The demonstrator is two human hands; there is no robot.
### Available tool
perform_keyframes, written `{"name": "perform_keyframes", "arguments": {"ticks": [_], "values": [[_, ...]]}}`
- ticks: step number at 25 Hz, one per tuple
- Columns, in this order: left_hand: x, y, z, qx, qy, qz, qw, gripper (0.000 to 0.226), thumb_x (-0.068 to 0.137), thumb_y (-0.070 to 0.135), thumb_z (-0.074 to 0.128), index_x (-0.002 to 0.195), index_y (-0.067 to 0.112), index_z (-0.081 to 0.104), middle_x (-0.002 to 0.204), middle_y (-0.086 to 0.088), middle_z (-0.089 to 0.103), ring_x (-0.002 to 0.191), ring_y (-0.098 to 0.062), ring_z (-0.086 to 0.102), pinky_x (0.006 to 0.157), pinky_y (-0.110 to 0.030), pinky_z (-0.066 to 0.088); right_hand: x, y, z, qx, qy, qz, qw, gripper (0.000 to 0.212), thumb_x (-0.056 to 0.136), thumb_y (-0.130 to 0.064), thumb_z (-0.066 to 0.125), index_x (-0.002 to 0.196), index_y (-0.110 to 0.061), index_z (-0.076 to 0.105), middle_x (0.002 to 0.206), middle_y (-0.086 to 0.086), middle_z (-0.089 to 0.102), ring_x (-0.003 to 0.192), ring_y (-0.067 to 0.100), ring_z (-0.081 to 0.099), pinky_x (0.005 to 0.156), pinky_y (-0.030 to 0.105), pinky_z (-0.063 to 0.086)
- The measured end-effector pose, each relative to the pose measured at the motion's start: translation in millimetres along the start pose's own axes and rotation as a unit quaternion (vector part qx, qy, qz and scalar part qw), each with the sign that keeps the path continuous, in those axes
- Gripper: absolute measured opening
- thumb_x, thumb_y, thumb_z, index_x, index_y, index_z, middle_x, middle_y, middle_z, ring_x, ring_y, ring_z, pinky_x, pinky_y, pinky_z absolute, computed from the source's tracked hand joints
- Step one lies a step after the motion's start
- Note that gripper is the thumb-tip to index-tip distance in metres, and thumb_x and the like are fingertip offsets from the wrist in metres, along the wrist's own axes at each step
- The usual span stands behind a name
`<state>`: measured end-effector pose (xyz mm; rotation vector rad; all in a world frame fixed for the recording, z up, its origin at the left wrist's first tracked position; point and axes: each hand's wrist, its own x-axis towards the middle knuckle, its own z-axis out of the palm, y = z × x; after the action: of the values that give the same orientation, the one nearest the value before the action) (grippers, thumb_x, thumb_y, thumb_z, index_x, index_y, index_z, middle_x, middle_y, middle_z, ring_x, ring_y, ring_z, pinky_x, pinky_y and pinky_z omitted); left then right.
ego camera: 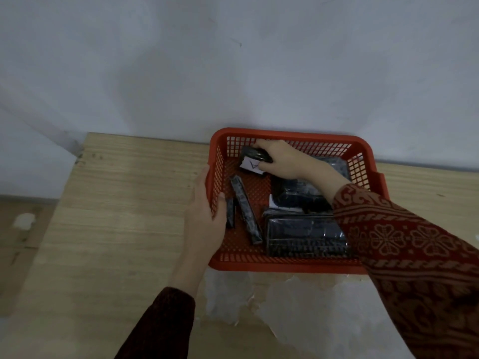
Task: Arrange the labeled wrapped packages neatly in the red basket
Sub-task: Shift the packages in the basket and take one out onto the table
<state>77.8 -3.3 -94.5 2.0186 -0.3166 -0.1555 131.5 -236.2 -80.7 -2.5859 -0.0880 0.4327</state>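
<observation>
A red mesh basket (290, 265) sits on the wooden table against the wall. My right hand (282, 159) reaches into its far left corner and grips a small black wrapped package (255, 158) with a white paper label. My left hand (204, 216) clasps the basket's left wall, thumb inside. A long thin black package (246, 211) lies diagonally on the basket floor, a short one (230, 212) beside my left thumb. Two larger flat black packages lie at front right (305, 237) and at the middle (298, 195); another (334, 164) lies behind my wrist.
The pale wooden table (116, 203) extends left of the basket to its edge. A worn white patch (298, 307) marks the tabletop in front of the basket. The grey wall rises directly behind the basket. Floor shows at the far left.
</observation>
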Motion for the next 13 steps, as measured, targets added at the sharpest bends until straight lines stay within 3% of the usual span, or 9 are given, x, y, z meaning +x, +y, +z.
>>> {"name": "perform_keyframes", "arguments": {"ticks": [3,7,10,13], "values": [[-1,1,-1,0.002,-0.002,-0.007,1.0,0.057,0.099,0.018,0.047,0.151,0.017,0.024,0.149,-0.003,0.043,0.134,-0.017,0.045,0.111,-0.043,0.04,4,-3,2,0.022,-0.017,0.009,1.0,0.031,0.088,-0.017,0.058,0.118,-0.011,0.054,0.096,0.009,0.064,0.081,0.023,0.06,0.061,0.03,0.046],[-2,2,-1,0.001,-0.001,-0.008,1.0,0.057,0.099,0.017,0.047,0.151,0.015,0.025,0.15,-0.005,0.043,0.134,-0.02,0.046,0.111,-0.044,0.04,5,-9,1,0.041,-0.029,0.025,0.998,0.046,0.088,-0.011,0.06,0.131,-0.013,0.042,0.114,0.016,0.064,0.095,0.028,0.062,0.083,0.042,0.054],[-1,2,-1,0.003,-0.002,-0.01,1.0,0.056,0.099,0.017,0.047,0.15,0.015,0.025,0.149,-0.005,0.044,0.133,-0.02,0.047,0.11,-0.045,0.042,-1,-16,-2,0.058,0.0,0.011,0.998,0.053,0.084,-0.01,0.064,0.131,-0.017,0.041,0.108,0.008,0.06,0.091,0.023,0.058,0.073,0.032,0.05],[-1,1,-1,0.001,0.0,-0.016,1.0,0.056,0.099,0.018,0.047,0.15,0.017,0.025,0.148,-0.005,0.044,0.133,-0.02,0.047,0.11,-0.045,0.041,-11,-24,0,0.097,0.116,0.039,0.988,0.033,0.081,-0.014,0.067,0.11,-0.011,0.051,0.084,0.003,0.058,0.072,0.018,0.054,0.056,0.027,0.036]]}}
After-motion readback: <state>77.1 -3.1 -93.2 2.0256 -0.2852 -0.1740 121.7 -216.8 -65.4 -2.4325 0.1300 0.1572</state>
